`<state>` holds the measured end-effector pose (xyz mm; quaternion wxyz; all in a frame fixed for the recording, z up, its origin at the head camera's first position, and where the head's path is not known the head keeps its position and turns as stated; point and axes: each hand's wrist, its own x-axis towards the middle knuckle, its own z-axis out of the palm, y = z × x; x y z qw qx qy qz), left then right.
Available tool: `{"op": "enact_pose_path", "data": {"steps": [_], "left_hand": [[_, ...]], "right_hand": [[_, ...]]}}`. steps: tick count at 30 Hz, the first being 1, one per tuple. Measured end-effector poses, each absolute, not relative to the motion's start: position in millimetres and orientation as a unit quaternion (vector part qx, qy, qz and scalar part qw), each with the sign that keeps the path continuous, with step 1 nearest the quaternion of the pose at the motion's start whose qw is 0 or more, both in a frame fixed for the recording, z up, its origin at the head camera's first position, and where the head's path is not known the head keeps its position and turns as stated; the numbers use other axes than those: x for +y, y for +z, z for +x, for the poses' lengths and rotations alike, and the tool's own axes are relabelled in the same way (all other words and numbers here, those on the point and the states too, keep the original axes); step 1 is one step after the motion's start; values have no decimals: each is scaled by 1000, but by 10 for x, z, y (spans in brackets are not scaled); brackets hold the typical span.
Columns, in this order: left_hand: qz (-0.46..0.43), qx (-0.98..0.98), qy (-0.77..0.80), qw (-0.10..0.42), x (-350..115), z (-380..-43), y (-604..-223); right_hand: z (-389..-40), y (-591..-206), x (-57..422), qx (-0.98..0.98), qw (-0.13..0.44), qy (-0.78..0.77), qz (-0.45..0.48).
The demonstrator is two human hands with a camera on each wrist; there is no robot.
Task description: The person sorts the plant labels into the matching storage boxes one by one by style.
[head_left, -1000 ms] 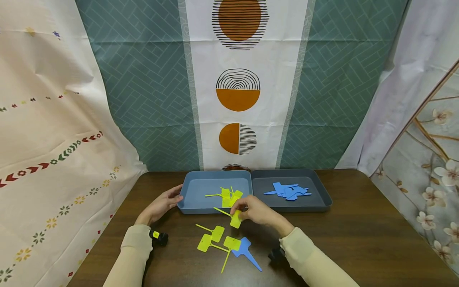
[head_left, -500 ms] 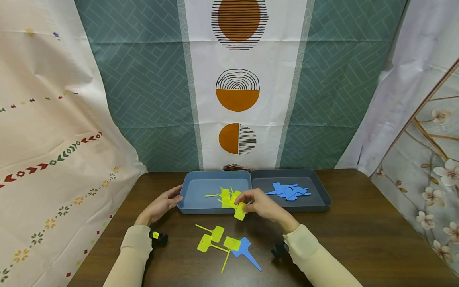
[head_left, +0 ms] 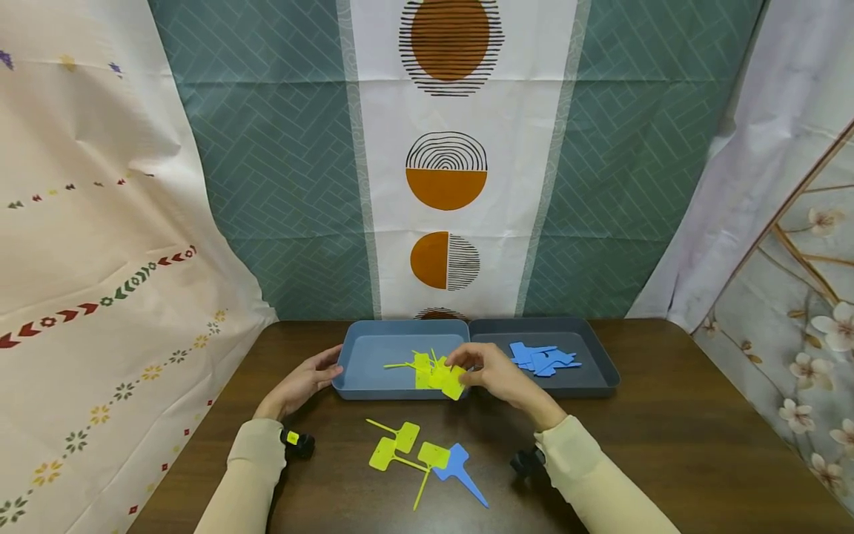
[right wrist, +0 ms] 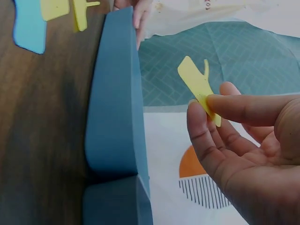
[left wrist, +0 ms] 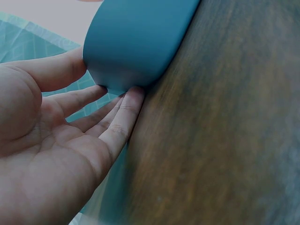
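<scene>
My right hand point(head_left: 497, 374) pinches a yellow plant label point(right wrist: 194, 79) between thumb and fingertips, over the front right of the blue-grey tray point(head_left: 373, 393). In the right wrist view the label's flat head tilts up above the tray's side. Several yellow plant labels point(head_left: 422, 372) lie in a pile in that tray, partly overlapped by the held one. My left hand point(head_left: 303, 382) rests its thumb and extended fingertips against the tray's left corner. In front of the tray, 3 yellow plant labels point(head_left: 382, 454) and one blue plant label point(head_left: 460, 469) lie on the table.
A dark grey tray point(head_left: 603, 382) stands right beside the blue-grey one and holds several blue plant labels point(head_left: 543, 360). Both trays sit at the back edge of the brown wooden table point(head_left: 667, 445). A patterned curtain point(head_left: 300, 185) hangs behind them.
My right hand has carried the yellow plant label from in front of the blue-grey tray back and slightly right, over its front wall. The left hand stays at the tray's corner.
</scene>
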<state>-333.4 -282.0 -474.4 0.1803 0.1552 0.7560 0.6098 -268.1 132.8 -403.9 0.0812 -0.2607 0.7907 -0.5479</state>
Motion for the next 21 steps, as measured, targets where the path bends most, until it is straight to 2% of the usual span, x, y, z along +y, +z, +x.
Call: {"op": "enact_pose_path", "data": {"steps": [7,21], "left_hand": [[152,756,611,178,-2825,-3331,-4745],[153,753,613,183,-2821,-3341,-4764]], "right_hand": [[-2894,-3909,1356,797,59,-545,-253],[-3176,-3749,1252,846,63,-489,-204]]}}
